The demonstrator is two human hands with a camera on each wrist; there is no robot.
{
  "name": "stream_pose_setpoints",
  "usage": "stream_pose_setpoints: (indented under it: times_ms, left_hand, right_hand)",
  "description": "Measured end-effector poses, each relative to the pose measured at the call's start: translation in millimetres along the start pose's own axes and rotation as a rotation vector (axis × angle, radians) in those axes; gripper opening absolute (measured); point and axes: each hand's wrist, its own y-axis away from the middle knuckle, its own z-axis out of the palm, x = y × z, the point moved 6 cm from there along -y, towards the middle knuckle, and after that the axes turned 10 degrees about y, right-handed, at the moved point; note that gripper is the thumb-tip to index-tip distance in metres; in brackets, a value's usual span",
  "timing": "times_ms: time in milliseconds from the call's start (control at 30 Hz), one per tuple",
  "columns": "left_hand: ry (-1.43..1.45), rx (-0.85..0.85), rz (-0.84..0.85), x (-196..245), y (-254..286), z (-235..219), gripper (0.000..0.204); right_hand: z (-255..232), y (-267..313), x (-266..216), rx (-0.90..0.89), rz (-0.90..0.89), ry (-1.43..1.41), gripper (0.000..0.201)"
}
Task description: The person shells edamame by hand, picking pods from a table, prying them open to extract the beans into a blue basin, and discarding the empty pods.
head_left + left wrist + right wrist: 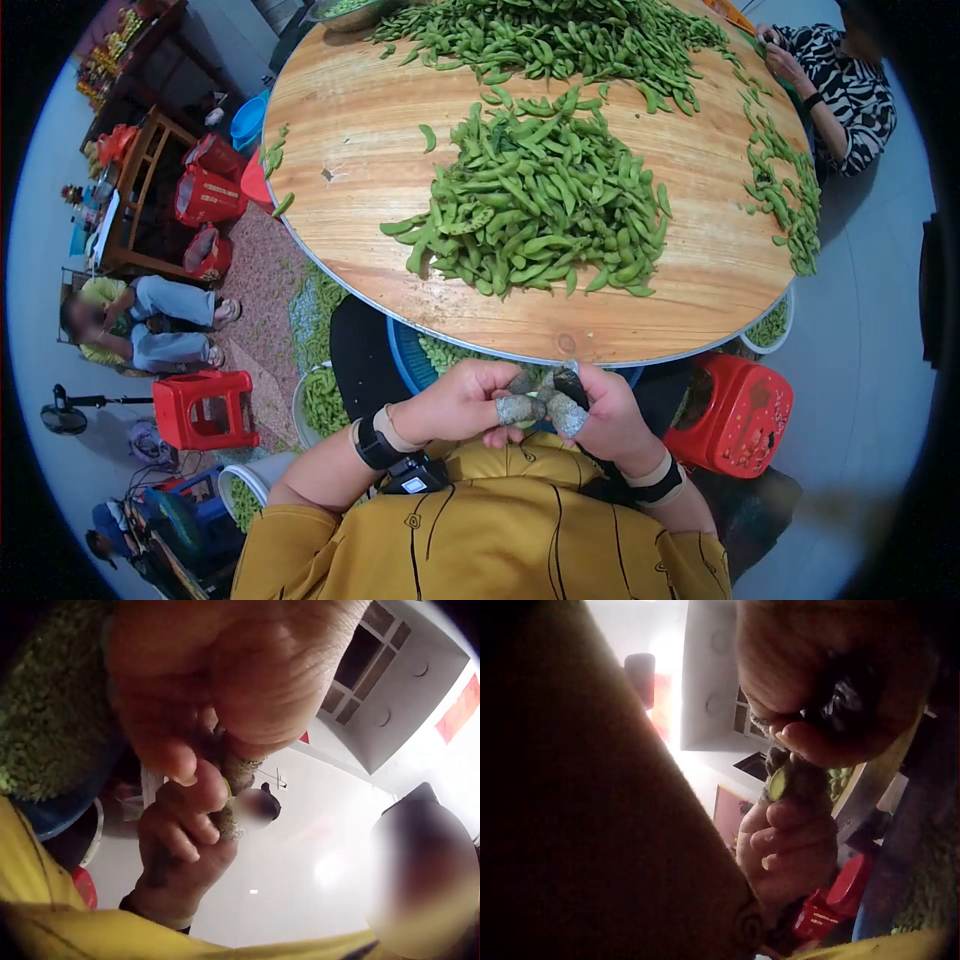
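Both hands meet at the table's near edge in the head view, their thumbs and some fingertips wrapped in grey, worn tape. My left hand (460, 405) pinches a green edamame pod (778, 784), which shows between its fingertips in the right wrist view. Fingers curled, my right hand (608, 410) pinches at the same pod from the other side. Something black and shiny (844, 697) lies in the right palm. Fingers hide most of the pod. Beyond the hands, a heap of edamame pods (540, 195) lies on the round wooden table (345, 225).
A blue basin (405, 355) of shelled beans sits below the table edge, under the hands. Another pod pile (570, 40) covers the far side. Red stools (205, 408) stand left and right. One person (850, 95) works at the far right; another (130, 310) sits left.
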Motion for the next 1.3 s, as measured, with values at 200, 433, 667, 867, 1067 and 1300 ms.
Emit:
stream_pose_setpoints:
  times_ms: [200,433,667,867,1067,1300]
  left_hand:
    - [-0.145,0.027,0.089,7.1,8.5,6.9,0.016]
    - [-0.613,0.011,0.241,0.2,2.0,-12.1,0.016]
    - [-0.747,0.192,0.288,23.1,10.9,6.1,0.019]
    - [-0.713,0.298,0.411,20.2,30.2,-17.5,0.018]
    - [-1.024,0.787,0.384,33.7,114.8,-64.7,0.026]
    - [-1.512,1.071,0.144,14.5,176.8,-96.4,0.017]
  right_hand:
    - [1.0,3.1,-3.6,-0.017,0.042,-0.046,0.019]
    - [-10.0,3.6,-3.7,0.249,0.008,0.216,0.020]
    - [-1.6,-0.8,-5.3,0.293,-0.218,0.553,0.018]
    - [-38.9,-17.0,-60.5,0.577,-0.238,0.587,0.015]
    - [-61.1,-61.7,-83.6,0.824,-0.413,0.935,0.018]
    - [-56.4,-57.5,-74.0,0.690,-0.422,0.424,0.018]
